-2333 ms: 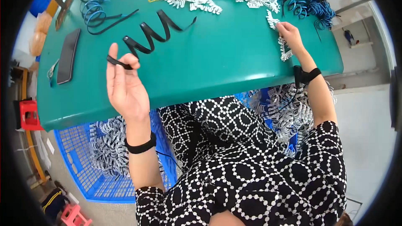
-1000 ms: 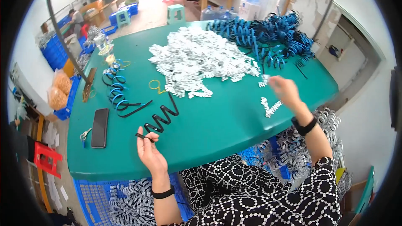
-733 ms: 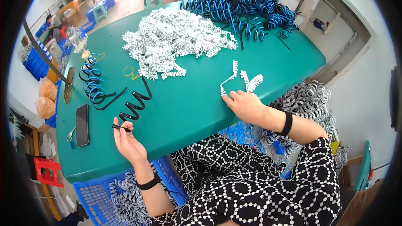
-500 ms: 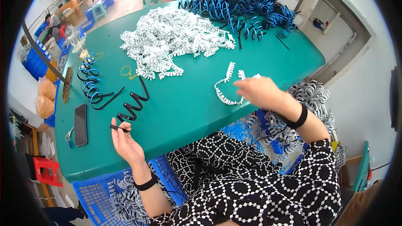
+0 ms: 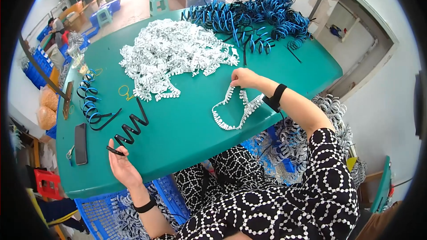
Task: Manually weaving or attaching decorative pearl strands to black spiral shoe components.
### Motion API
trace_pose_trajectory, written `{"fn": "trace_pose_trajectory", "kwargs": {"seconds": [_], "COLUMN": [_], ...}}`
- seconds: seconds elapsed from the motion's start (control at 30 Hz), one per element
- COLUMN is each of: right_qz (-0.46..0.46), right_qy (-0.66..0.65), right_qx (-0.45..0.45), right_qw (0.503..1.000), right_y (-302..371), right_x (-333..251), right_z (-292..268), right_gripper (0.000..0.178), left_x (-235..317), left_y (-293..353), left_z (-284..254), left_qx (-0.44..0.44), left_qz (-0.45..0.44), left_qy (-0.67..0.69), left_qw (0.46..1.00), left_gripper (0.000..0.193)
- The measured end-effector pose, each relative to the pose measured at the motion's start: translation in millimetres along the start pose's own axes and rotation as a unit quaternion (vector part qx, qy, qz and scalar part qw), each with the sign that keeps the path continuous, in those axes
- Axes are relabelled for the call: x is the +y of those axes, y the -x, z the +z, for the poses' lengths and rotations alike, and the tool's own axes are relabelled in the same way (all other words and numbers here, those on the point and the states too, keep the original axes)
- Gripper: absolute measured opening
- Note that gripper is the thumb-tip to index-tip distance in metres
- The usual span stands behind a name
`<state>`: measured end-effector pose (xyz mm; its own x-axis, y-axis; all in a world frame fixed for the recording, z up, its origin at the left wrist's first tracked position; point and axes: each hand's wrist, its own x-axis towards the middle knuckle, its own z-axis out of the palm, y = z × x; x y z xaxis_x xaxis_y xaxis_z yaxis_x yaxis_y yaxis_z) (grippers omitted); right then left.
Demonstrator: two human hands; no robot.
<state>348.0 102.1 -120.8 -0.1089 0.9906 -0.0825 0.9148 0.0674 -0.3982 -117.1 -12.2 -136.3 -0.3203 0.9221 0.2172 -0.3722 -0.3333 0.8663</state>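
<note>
In my left hand [image 5: 125, 169], near the table's front left, the end of a black coiled strip [image 5: 126, 137] is held between the fingers; its loose turns stretch away over the table. My right hand [image 5: 243, 78] is closed in a pinch on one end of a white toothed strip [image 5: 227, 126]. From there the strip bends in a loop on the table, and part of it passes by my right wrist. A large heap of similar white strips [image 5: 171, 53] lies ahead of both hands.
A pile of blue and black coils [image 5: 267, 15] covers the far right of the green table [image 5: 178, 120]. At left lie a blue-black coil [image 5: 89, 100], a phone [image 5: 81, 144], small scissors [image 5: 70, 152] and a yellow tie [image 5: 125, 91]. Below stands a blue basket [image 5: 95, 215] of strips.
My right hand has moved left and farther over the table, and now pinches the white strip's end. My left hand still holds the black strip. The whole view has shifted slightly.
</note>
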Motion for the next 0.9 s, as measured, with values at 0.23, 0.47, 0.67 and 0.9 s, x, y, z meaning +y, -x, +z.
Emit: {"fn": "trace_pose_trajectory", "kwargs": {"seconds": [0.23,0.47,0.67,0.9], "right_qz": [-0.079,-0.112,-0.181,-0.213], "right_qy": [0.03,-0.273,-0.383,-0.406], "right_qx": [-0.004,0.028,-0.014,-0.119], "right_qw": [0.996,0.955,0.906,0.88], "right_y": [4,18,72,101], "right_x": [-1,9,-43,-100], "right_z": [-4,-48,-129,-143], "right_gripper": [0.023,0.023,0.013,0.009], "left_x": [22,38,14,-15], "left_y": [-9,1,-7,0], "left_z": [103,212,264,284], "left_qx": [-0.04,-0.088,-0.156,-0.253], "left_qz": [0.075,0.192,0.144,0.091], "left_qy": [-0.036,-0.018,-0.196,-0.11], "left_qw": [0.996,0.977,0.957,0.957], "left_gripper": [0.035,0.029,0.027,0.027]}}
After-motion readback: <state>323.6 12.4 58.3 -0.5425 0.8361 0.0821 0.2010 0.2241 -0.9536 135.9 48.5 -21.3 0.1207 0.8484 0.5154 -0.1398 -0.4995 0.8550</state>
